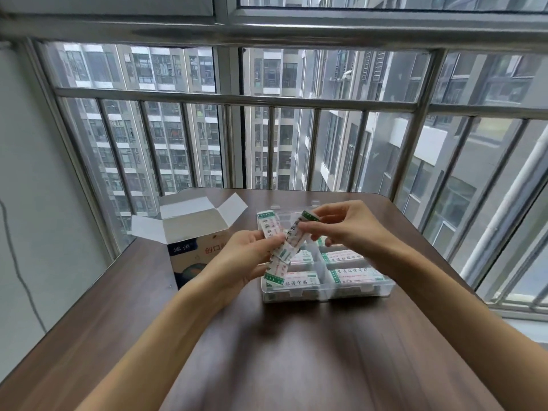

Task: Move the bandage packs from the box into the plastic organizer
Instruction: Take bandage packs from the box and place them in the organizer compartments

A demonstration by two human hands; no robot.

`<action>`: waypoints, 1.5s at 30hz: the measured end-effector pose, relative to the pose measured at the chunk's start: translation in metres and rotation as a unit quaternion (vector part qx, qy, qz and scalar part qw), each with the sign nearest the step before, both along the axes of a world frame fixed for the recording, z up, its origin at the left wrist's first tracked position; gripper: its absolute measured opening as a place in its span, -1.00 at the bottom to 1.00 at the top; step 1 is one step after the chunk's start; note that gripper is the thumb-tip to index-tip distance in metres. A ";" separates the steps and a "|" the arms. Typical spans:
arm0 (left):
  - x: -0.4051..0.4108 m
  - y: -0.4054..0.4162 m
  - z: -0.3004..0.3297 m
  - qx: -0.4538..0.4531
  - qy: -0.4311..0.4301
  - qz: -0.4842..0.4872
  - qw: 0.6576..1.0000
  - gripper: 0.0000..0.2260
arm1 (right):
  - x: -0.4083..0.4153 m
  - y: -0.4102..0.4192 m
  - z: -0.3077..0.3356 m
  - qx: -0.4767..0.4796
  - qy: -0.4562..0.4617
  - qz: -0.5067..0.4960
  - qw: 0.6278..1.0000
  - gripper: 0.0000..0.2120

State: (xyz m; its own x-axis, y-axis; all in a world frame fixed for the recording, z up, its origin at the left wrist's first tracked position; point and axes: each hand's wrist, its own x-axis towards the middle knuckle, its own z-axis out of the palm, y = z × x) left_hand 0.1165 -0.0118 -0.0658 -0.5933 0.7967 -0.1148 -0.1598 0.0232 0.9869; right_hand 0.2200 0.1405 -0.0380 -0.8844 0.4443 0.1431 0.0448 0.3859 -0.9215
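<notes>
A clear plastic organizer (385, 287) sits on the brown table, right of centre, with white bandage packs (353, 275) lying in its near compartments. Left of it stands the cardboard box (189, 255), its flaps open. Above the organizer's left side my left hand (249, 256) grips a fanned bunch of white bandage packs with green ends (271, 228). My right hand (347, 225) pinches the upper end of one tilted bandage pack (298, 232) from that bunch. The box's inside is hidden from here.
The brown table (281, 351) ends at a rounded far edge close to a window with metal bars (237, 99). A white wall and a thin cable (17, 262) lie to the left.
</notes>
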 end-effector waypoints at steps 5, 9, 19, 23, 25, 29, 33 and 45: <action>0.003 0.006 0.003 -0.054 0.090 0.012 0.994 -0.77 | 0.008 -0.002 0.011 0.039 -0.085 0.065 0.993 -0.78; 0.004 0.010 0.006 -0.060 0.122 0.049 0.990 -0.74 | -0.001 -0.008 0.006 0.066 -0.076 0.004 0.995 -0.65; -0.001 0.004 0.017 -0.020 0.106 -0.017 0.994 -0.81 | -0.003 -0.010 -0.002 0.008 0.066 -0.081 0.994 -0.81; -0.007 0.000 0.018 -0.071 0.186 -0.056 0.978 -0.87 | 0.007 -0.004 0.008 0.032 0.049 -0.003 0.998 -0.80; -0.009 0.001 0.020 -0.085 0.226 -0.084 0.967 -0.84 | 0.009 -0.001 0.012 0.078 0.043 0.006 0.996 -0.76; -0.009 0.002 0.026 -0.091 0.291 -0.103 0.947 -0.82 | 0.007 0.002 0.012 0.137 -0.016 0.023 0.990 -0.74; -0.010 0.005 0.030 -0.106 0.324 -0.099 0.935 -0.85 | 0.001 -0.002 0.005 0.052 0.020 0.035 0.998 -0.85; -0.017 0.003 -0.007 -0.156 0.480 0.120 0.855 -0.92 | -0.012 0.002 -0.030 0.047 0.016 -0.041 0.998 -0.83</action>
